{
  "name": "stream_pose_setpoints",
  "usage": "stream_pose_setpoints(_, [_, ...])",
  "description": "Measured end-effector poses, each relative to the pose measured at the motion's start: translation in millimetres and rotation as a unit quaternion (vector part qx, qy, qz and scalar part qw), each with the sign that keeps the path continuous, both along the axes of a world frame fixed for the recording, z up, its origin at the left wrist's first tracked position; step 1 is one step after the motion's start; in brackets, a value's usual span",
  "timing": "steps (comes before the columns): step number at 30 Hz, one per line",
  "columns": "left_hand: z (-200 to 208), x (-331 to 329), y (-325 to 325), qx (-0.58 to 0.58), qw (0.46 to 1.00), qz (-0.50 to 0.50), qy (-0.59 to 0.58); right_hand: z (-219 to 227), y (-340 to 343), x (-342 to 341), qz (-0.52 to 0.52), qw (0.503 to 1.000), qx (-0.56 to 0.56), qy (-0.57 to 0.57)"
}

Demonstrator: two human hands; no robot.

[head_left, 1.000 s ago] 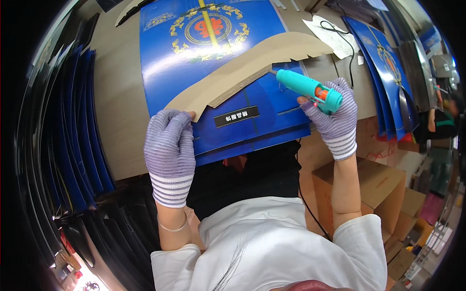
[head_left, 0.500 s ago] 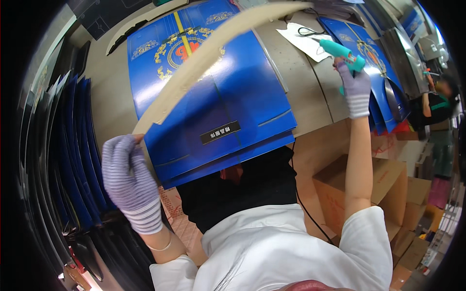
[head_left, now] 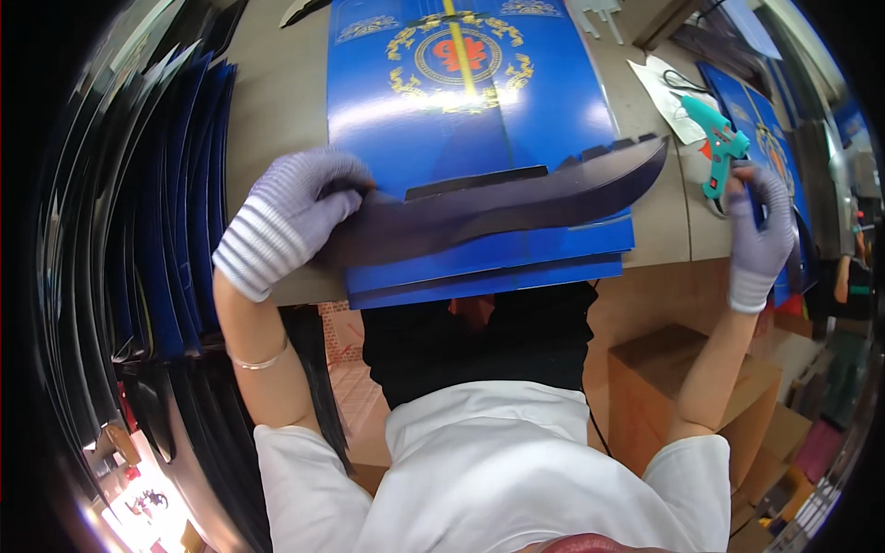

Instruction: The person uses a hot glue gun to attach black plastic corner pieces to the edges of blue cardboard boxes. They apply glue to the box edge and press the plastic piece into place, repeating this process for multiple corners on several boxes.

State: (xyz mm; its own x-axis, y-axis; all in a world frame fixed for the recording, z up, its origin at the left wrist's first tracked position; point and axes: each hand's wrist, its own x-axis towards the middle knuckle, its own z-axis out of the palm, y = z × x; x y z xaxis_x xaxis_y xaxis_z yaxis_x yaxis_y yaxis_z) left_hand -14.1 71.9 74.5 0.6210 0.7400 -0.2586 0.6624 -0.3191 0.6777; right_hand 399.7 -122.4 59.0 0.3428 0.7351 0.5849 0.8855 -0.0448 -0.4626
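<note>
My left hand, in a striped purple-and-white glove, is closed on one end of a long curved dark card strip. The strip has short tabs along its far edge. It reaches to the right above a stack of blue printed card sheets with gold and red patterns. My right hand, gloved alike, is just right of a teal glue gun, its fingers apart and a little bent, with nothing in them. The glue gun rests on the table beside a white paper.
Dark and blue card pieces stand in a row at the left. More blue printed sheets lie right of the glue gun. Cardboard boxes stand below the table at right. White sticks lie at the far edge.
My left hand has turned over the curved strip, pale side to dark side, and brought it nearer above the blue sheets. My right hand has let go of the glue gun.
</note>
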Motion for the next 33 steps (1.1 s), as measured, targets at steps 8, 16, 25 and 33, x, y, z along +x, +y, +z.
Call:
stream_pose_setpoints(8, [-12.8,7.9,-57.5,0.308,0.951,-0.035,0.013,-2.0,52.1,-95.2,0.281,0.921,-0.179,-0.204])
stream_pose_setpoints(16, [-50.0,7.1,-54.3,0.331,0.941,-0.024,-0.069,-17.3,65.8,-93.9,0.273,0.913,-0.185,-0.24])
stream_pose_setpoints(25, [-27.3,8.9,-100.3,0.323,0.928,-0.112,-0.147,8.7,26.9,-99.2,0.356,0.894,-0.14,-0.233])
stream_pose_setpoints(33, [-23.8,16.9,-88.6,0.353,0.923,-0.138,-0.069,6.3,27.8,-103.6,0.32,0.898,-0.131,-0.272])
